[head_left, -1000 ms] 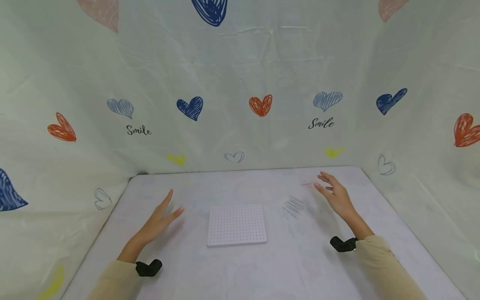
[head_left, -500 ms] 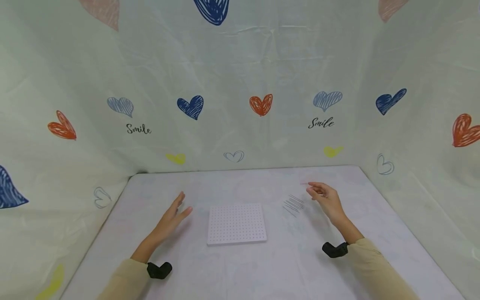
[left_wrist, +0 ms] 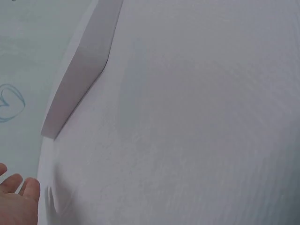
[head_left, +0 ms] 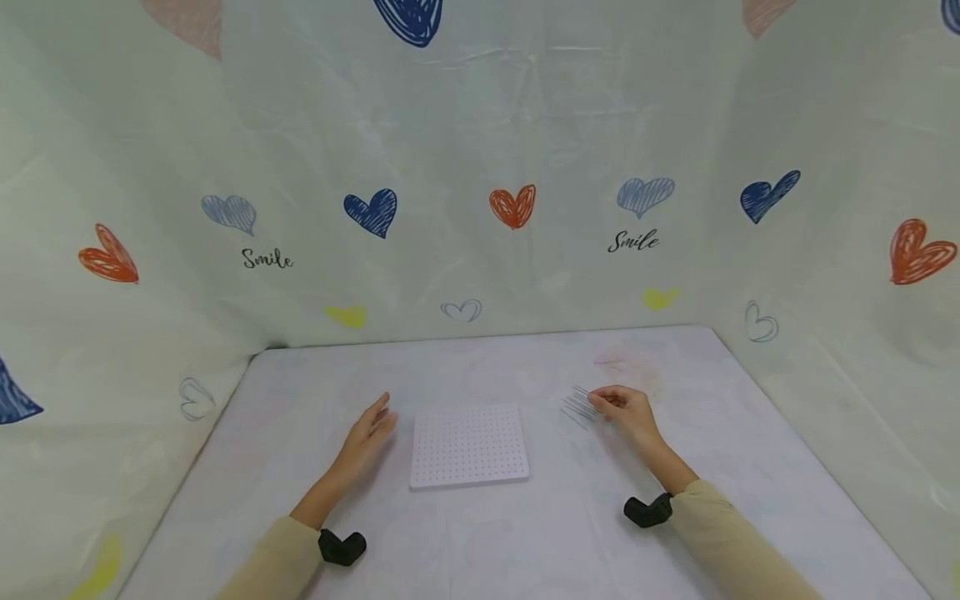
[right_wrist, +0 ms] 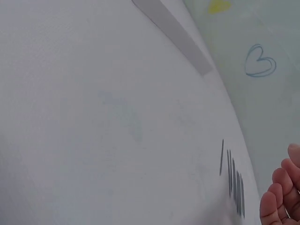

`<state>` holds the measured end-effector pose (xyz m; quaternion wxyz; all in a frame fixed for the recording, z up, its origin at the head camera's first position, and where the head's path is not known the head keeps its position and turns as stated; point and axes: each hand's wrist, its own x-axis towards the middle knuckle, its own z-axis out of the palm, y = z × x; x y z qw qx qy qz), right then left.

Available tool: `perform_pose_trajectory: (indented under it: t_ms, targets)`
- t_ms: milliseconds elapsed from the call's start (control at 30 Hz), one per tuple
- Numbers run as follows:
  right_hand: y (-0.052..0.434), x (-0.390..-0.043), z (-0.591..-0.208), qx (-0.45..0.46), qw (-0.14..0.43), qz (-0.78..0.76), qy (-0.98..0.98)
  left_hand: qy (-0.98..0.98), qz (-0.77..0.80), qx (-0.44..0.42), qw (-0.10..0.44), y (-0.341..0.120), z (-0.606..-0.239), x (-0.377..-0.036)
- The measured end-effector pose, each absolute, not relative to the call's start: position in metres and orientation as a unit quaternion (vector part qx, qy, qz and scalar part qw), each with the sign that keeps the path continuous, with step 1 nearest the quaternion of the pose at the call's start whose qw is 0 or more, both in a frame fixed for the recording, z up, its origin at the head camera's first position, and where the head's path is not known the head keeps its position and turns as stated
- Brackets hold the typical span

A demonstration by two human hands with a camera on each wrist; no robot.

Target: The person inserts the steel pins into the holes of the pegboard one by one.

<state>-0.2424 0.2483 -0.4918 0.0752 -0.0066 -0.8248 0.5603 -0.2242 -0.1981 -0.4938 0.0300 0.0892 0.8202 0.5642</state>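
Note:
A white pegboard [head_left: 468,444] with a grid of small holes lies flat in the middle of the table [head_left: 480,542]. My left hand [head_left: 371,429] rests beside the board's left edge with fingers straight and holds nothing; only its fingertips [left_wrist: 18,199] show in the left wrist view. A row of several thin dark pins [head_left: 577,405] lies to the right of the board. My right hand [head_left: 621,407] sits just right of the pins with fingers loosely curled. In the right wrist view a small gap separates its fingers [right_wrist: 281,197] from the pins [right_wrist: 236,185].
A pale cloth with printed hearts [head_left: 513,207] and the word "Smile" walls in the table at the back and both sides. Black wrist cameras [head_left: 341,547] [head_left: 647,510] sit on both beige sleeves. The table's back edge [right_wrist: 171,35] shows in the wrist views.
Both hands have come down and inward. The left moved right to the board's left edge. The right moved left and lower to the pins, its fingers curling.

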Motion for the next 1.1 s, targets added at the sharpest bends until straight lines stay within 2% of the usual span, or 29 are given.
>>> perform_pose_trajectory:
  t_ms: [333,700,1100]
  targets:
    - [0.233,-0.242,-0.506,-0.037,0.06,0.558,-0.827,0.821,0.565,0.082,0.009,-0.179,-0.506,-0.219]
    - [0.224,-0.241,-0.513,-0.061,0.08,0.519,-0.849,0.817,0.568,0.092,-0.015,-0.166,-0.521,-0.217]
    - [0.219,-0.24,-0.521,-0.027,0.103,0.485,-0.868,0.841,0.533,0.087,-0.014,-0.16,-0.522,-0.214]
